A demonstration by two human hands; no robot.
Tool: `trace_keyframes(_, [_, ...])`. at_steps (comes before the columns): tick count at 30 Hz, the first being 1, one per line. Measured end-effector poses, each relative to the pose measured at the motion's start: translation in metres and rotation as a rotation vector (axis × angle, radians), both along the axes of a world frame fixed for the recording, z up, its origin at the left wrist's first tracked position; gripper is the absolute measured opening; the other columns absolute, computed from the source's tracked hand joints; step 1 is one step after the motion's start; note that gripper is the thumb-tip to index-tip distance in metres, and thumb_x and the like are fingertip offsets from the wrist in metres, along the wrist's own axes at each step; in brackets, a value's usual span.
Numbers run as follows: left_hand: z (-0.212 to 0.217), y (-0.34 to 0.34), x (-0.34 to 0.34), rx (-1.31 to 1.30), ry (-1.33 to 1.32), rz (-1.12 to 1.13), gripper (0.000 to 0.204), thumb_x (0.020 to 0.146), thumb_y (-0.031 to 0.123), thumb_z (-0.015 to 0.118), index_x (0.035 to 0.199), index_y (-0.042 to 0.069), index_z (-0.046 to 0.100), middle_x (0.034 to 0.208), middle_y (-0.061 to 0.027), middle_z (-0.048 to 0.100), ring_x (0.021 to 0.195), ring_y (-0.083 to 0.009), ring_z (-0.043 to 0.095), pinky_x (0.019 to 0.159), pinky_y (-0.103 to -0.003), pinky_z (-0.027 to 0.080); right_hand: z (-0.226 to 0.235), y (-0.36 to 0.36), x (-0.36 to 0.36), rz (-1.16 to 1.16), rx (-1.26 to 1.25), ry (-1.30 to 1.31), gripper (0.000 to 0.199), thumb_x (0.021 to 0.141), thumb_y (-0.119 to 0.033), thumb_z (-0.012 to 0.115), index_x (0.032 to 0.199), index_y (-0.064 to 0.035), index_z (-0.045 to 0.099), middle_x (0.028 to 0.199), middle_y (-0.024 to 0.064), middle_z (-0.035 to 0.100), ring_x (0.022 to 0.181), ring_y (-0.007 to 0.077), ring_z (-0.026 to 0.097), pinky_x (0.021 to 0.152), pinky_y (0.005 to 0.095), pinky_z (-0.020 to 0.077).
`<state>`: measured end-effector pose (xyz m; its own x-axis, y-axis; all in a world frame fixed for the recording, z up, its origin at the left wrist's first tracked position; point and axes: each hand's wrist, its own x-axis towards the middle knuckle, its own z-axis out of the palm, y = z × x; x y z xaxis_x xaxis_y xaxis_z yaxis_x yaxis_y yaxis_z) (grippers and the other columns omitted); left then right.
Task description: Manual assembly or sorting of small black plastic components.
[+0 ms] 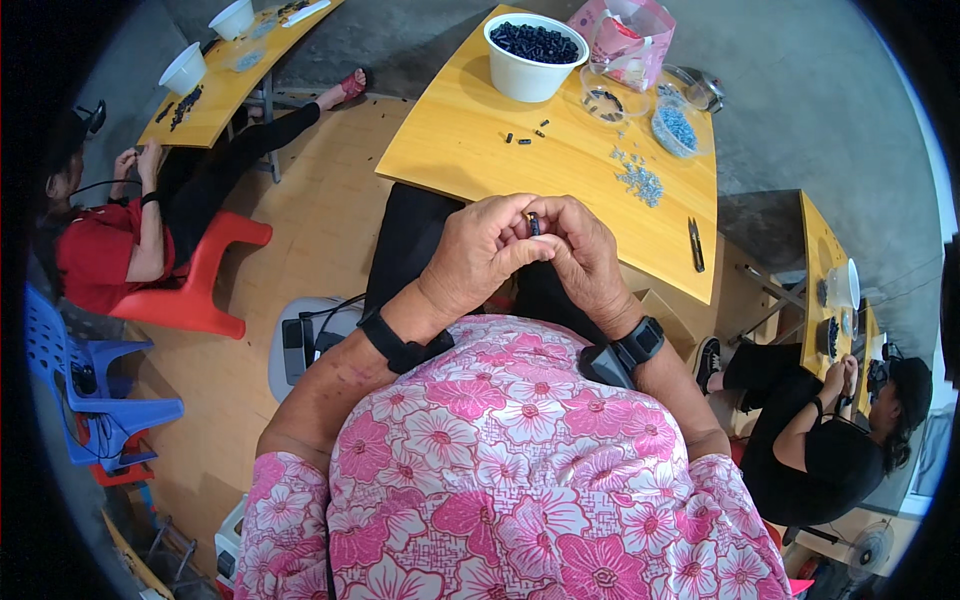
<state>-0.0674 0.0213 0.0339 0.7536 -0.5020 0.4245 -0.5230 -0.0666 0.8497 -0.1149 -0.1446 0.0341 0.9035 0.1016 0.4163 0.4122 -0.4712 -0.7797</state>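
Observation:
Between my fingertips is a small black cylindrical part, held just off the near edge of the wooden table. My left hand pinches it from one side and my right hand from the other, thumbs nearly meeting beneath it. Further back on the tabletop lie a few loose black parts. A white tub heaped with similar black parts stands at the back. Right of my hands is a scatter of small clear-blue pieces, and black-handled snips lie by the right edge.
A shallow clear dish holds some black parts, and a round tub holds blue pieces. Behind them stands a pink bag. Seated people work at a left table and a right table. A blue plastic chair stands left.

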Motion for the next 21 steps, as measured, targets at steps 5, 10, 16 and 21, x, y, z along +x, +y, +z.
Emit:
trace_keyframes(5, [-0.004,0.003,-0.002,-0.012,-0.004,0.0,0.042,0.08,0.022,0.074,0.112,-0.001,0.059,0.081,-0.0063,0.061,0.068,-0.0117,0.057,0.063,-0.024,0.048,0.001,0.001,0.001,0.03,-0.039,-0.045,0.024,0.083,-0.011,0.062,0.106,-0.004,0.057,0.087,0.0113,0.057,0.079,0.0256,0.058,0.073,0.0329,0.047])
trace_keyframes(10, [0.0,-0.003,-0.001,0.032,-0.004,-0.003,0.043,0.079,0.019,0.075,0.115,0.0,0.059,0.081,-0.0053,0.061,0.068,-0.0104,0.056,0.063,-0.023,0.048,0.004,-0.002,-0.001,-0.006,-0.042,-0.056,0.023,0.083,-0.009,0.063,0.105,-0.0038,0.057,0.086,0.0122,0.057,0.08,0.0265,0.058,0.073,0.0332,0.0471])
trace_keyframes(16, [-0.002,0.0,0.006,0.006,0.19,-0.07,0.057,0.078,-0.001,0.069,0.132,0.003,0.05,0.097,-0.0035,0.057,0.075,-0.0059,0.057,0.066,-0.018,0.047,0.019,-0.05,-0.011,-0.116,0.092,0.197,0.021,0.084,-0.003,0.061,0.104,-0.0003,0.058,0.084,0.0057,0.057,0.07,0.0115,0.058,0.064,0.0243,0.0481])
trace_keyframes(21, [-0.006,0.011,0.017,0.096,0.199,-0.024,0.048,0.082,-0.004,0.061,0.129,0.004,0.055,0.1,-0.0011,0.053,0.081,-0.0048,0.052,0.075,-0.018,0.044,0.007,-0.134,-0.066,-0.317,0.184,0.357,0.023,0.087,-0.003,0.058,0.109,0.0014,0.059,0.085,0.0021,0.058,0.072,0.0095,0.056,0.067,0.0235,0.047])
